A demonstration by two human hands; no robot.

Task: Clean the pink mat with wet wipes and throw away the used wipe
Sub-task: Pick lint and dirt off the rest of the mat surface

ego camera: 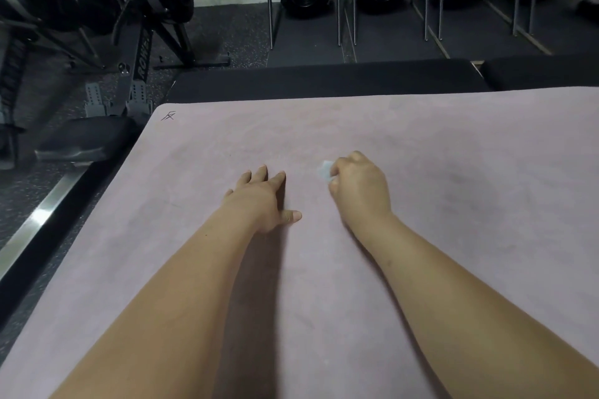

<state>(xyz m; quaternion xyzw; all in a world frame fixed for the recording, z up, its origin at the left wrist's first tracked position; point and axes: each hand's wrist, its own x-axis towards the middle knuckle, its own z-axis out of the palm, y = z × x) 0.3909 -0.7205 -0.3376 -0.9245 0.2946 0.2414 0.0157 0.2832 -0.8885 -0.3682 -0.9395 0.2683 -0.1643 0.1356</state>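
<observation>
Pink mat (470,204), well inside edges: left hand (259,197) flat, right hand (359,185) gripping wipe (324,169).

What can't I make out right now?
All in the head view:
Wet wipe: mostly hidden inside the right hand; only a corner shows, dirtiness unclear.
Pink mat: its right and near edges are cut off by the frame; both forearms cover the middle.
Left hand: its own back hides the palm's contact with the mat.

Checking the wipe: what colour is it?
Pale bluish white wipe, seen in the head view.
</observation>
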